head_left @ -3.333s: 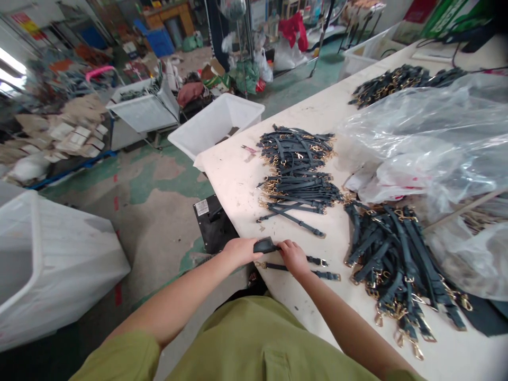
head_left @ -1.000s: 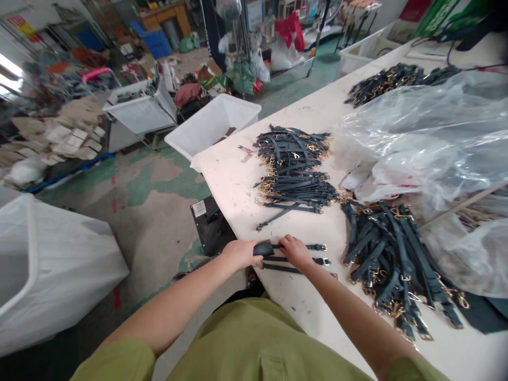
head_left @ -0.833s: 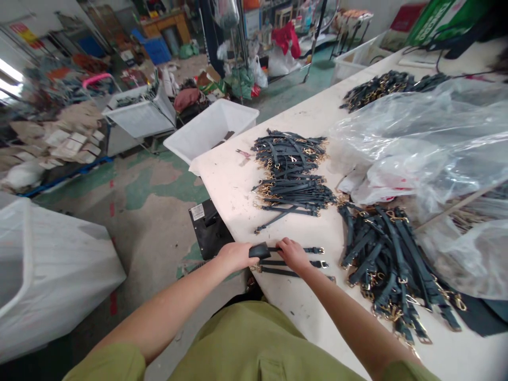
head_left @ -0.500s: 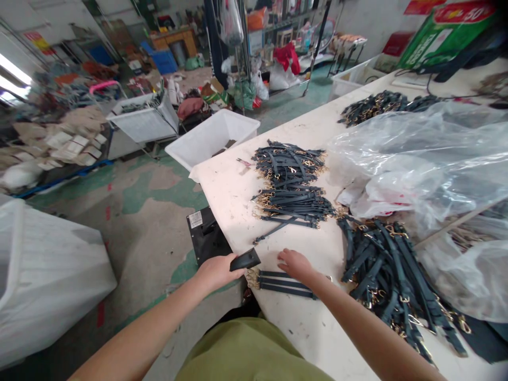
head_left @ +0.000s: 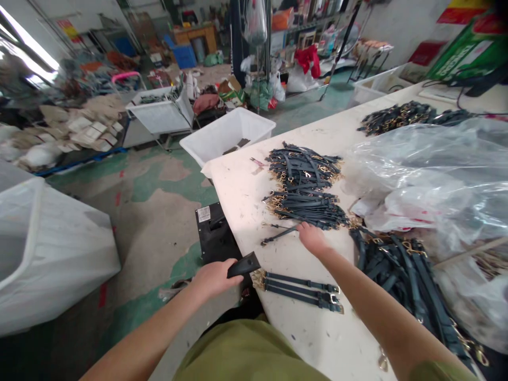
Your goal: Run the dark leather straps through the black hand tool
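Observation:
My left hand, closed, holds a short black flat piece with a small round dot near its end, just off the table's edge. My right hand is on the table with its fingers closed round the right end of a dark strap, beside the front of a strap pile; its fingertips are partly hidden. Between my arms, several dark straps with gold clips and buckles lie side by side near the table edge.
A larger heap of straps lies to the right, beside clear plastic bags. Another strap bundle sits farther back on the white table. White bins stand on the floor at left and beyond the table's far end.
My right hand has moved forward from above the side-by-side straps to the strap by the pile, uncovering the buckles. My left hand keeps the black piece. The view has shifted slightly.

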`<state>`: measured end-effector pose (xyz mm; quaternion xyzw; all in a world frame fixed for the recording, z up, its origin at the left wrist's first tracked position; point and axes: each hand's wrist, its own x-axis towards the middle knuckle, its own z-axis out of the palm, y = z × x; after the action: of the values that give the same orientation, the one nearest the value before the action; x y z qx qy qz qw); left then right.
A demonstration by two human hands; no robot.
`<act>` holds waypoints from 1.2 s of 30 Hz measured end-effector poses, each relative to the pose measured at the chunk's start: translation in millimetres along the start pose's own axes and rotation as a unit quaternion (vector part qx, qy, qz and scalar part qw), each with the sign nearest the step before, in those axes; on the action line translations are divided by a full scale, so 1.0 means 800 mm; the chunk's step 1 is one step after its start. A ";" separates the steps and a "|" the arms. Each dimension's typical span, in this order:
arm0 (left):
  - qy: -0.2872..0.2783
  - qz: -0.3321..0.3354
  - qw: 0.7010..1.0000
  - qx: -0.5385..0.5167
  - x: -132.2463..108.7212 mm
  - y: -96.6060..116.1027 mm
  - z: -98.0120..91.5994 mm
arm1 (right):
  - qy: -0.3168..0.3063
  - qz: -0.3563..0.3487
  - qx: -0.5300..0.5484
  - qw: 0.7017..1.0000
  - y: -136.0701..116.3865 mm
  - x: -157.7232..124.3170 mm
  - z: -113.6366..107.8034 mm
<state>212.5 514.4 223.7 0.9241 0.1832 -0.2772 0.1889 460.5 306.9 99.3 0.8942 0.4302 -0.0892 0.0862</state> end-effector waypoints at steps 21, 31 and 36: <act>-0.024 0.070 0.992 0.103 0.071 0.078 0.014 | -0.020 0.069 0.208 0.976 -0.076 -0.094 0.040; -0.020 0.095 0.987 0.127 0.060 0.066 0.005 | 0.007 0.061 0.223 0.973 -0.074 -0.097 0.039; -0.011 0.077 0.991 0.113 0.047 0.056 0.011 | 0.001 0.065 0.220 0.973 -0.075 -0.097 0.039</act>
<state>257.8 480.9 206.2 0.9477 0.0773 -0.2911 0.1057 363.4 278.2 82.2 0.9176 0.3407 -0.1744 -0.1073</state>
